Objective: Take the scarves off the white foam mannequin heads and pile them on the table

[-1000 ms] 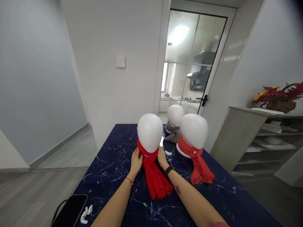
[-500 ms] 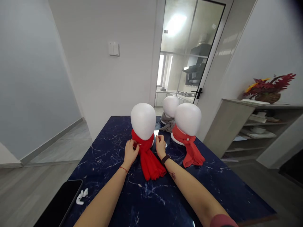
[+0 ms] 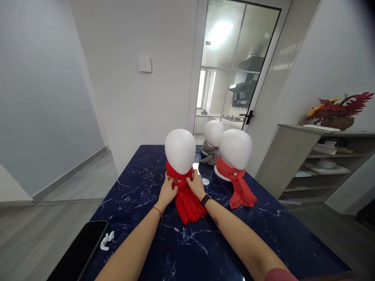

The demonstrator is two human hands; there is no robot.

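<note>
The bright red fabric scarf (image 3: 185, 193) wraps the neck of the nearest smooth white foam mannequin head (image 3: 179, 151), its tails hanging down onto the dark blue marbled table (image 3: 187, 249). My left hand (image 3: 168, 191) pinches the scarf's knot from the left, and my right hand (image 3: 195, 185) closes on it from the right, fingers clamped on cloth. Just beside stands a second white head with a red scarf (image 3: 236, 180), and behind, a third with a grey scarf (image 3: 208, 153). A black phone (image 3: 79, 257) lies at the table's near left corner.
</note>
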